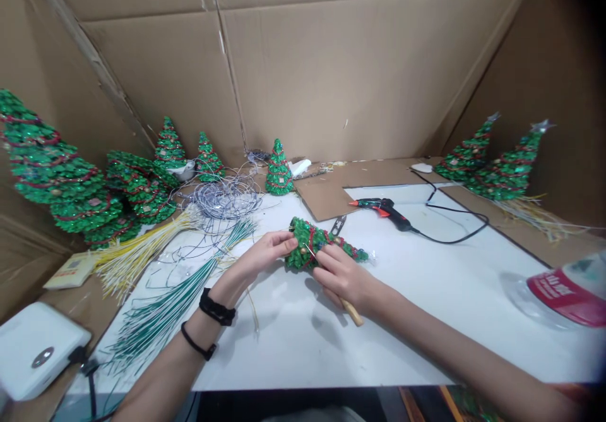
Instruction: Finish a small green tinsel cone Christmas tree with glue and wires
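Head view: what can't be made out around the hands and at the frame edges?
- Tool tip: too small to tell whether it touches the held tree.
- Middle of the wooden handle: hidden by the right hand.
- Some fingertips of the left hand: behind the tree.
- Bottle: cut off by the right edge, label text blurred.
- White box: cut off by the left edge.

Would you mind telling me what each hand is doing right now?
Left hand: closed on the base end of the small green tree.
Right hand: gripping a wooden-handled tool against it.
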Demonstrator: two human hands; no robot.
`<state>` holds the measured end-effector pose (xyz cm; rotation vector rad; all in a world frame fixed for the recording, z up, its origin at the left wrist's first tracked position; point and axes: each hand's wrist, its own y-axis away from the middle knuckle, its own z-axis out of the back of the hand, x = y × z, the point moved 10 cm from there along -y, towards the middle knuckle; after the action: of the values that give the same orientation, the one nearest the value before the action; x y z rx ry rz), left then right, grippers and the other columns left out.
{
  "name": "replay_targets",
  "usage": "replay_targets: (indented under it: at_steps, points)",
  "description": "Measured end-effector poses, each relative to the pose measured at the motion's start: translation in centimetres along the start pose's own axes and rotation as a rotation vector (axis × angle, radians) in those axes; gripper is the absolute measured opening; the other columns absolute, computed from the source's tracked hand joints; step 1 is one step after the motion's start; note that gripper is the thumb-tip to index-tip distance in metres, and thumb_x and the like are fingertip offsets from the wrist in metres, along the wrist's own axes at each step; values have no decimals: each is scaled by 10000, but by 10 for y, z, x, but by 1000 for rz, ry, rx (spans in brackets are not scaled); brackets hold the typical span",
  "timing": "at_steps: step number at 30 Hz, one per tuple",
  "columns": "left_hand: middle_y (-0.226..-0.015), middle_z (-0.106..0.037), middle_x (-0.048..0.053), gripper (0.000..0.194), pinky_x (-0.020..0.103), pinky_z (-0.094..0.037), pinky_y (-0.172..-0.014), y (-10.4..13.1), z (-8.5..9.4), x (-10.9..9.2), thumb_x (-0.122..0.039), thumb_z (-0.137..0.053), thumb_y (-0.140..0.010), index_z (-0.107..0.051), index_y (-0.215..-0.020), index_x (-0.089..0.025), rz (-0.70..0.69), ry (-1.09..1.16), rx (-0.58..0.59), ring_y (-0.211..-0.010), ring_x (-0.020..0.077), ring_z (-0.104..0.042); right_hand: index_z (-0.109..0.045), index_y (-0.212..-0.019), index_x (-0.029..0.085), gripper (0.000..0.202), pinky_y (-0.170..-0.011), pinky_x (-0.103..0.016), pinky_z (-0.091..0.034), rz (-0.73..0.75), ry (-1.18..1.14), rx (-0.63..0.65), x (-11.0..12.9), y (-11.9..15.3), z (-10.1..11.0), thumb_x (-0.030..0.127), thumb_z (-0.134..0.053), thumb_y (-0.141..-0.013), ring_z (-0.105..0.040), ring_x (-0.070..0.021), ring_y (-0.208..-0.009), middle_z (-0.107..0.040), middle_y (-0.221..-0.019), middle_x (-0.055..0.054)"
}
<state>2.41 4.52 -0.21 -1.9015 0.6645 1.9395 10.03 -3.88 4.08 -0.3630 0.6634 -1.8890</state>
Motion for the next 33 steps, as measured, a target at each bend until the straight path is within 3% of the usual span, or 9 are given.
replay_targets:
  at_steps: [8, 15, 21, 27, 33]
  points:
    - [-771, -602, 44, 479, 255, -381, -687, 1, 0, -3, -559, -690, -703, -648, -850, -105, 12, -18, -31, -739, 155, -520, -459, -663, 163, 180, -612, -278, -267, 86, 49, 105, 3, -5, -1, 68, -416, -810, -264, -171, -674, -360, -709, -35]
    - [-738, -609, 45, 499, 247, -393, -657, 1, 3, -3, -584, -686, -694, -649, -808, -99, -4, -69, -47, -709, 151, -529, -465, -692, 169, 126, -626, -285, -256, 68, 87, 190, 5, -6, -5, 118, -472, -807, -278, -178, -699, -368, -728, -37]
    - [-724, -585, 35, 514, 250, -384, -653, 0, 3, 0, -610, -663, -700, -625, -784, -105, -13, -79, -43, -699, 145, -516, -467, -679, 166, 134, -612, -278, -269, 38, 46, 149, 4, -4, -2, 77, -447, -777, -275, -177, -689, -361, -712, -36]
    - [-713, -546, 16, 496, 235, -348, -617, -1, 1, 1, -596, -672, -697, -587, -761, -111, -43, -85, -60, -664, 120, -473, -448, -680, 167, 160, -615, -285, -280, -101, 13, 50, 6, -5, -1, 68, -410, -800, -280, -180, -686, -358, -716, -37]
    - [-703, -525, 9, 527, 237, -347, -600, -3, 1, 5, -628, -667, -677, -565, -761, -118, -44, -64, -57, -641, 114, -456, -452, -702, 172, 166, -636, -290, -295, -190, 46, 75, 12, -15, 2, 70, -410, -825, -305, -189, -702, -397, -723, -44]
